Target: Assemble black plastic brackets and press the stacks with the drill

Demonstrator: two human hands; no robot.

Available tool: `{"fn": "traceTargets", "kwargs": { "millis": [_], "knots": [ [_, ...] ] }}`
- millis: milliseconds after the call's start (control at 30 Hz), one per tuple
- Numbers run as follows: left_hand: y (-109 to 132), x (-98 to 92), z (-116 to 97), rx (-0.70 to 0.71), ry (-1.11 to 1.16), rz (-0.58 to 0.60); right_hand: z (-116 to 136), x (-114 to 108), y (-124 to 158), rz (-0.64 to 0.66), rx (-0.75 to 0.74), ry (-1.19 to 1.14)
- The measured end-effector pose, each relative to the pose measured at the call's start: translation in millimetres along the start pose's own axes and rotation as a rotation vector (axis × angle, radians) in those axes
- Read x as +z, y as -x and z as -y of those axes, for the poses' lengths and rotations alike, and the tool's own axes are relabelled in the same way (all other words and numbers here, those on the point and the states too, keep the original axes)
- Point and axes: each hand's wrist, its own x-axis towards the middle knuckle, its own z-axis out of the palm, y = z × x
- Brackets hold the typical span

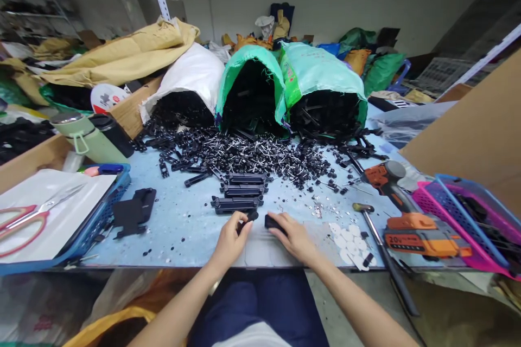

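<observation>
My left hand (231,238) is closed in a pinch on a small black plastic piece (251,217) near the table's front edge. My right hand (293,236) is closed on another black plastic part (272,222) just to its right. The two parts are close together, a small gap between them. Three long black assembled bars (241,192) lie stacked just beyond my hands. Behind them spreads a heap of small black parts with metal pins (260,158).
Three open sacks of black parts (252,92) lie at the back. An orange cordless drill (407,211) and a hammer (376,238) sit at right, beside pink and blue baskets (459,211). At left are a blue tray (101,211), scissors (28,219), a green flask (87,138) and a black bracket (134,209).
</observation>
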Motion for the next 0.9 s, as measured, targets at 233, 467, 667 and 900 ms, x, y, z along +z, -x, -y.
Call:
{"fn": "traceTargets", "kwargs": {
  "millis": [233, 467, 667, 900],
  "knots": [
    [11, 10.6, -24, -0.029, 0.238, -0.089, 28, 23, -27, -0.062, 0.278, -0.885],
    [14, 8.2, -35, 0.165, -0.055, -0.105, 21, 7, -22, 0.013, -0.1, -0.525],
    [16, 20.2, -34, 0.264, 0.033, -0.26, 32, 22, -15, -0.175, -0.15, -0.603],
    [6, 1.3, -30, 0.262, 0.02, -0.101, 25, 21, -13, -0.096, -0.095, -0.543]
  ]
}}
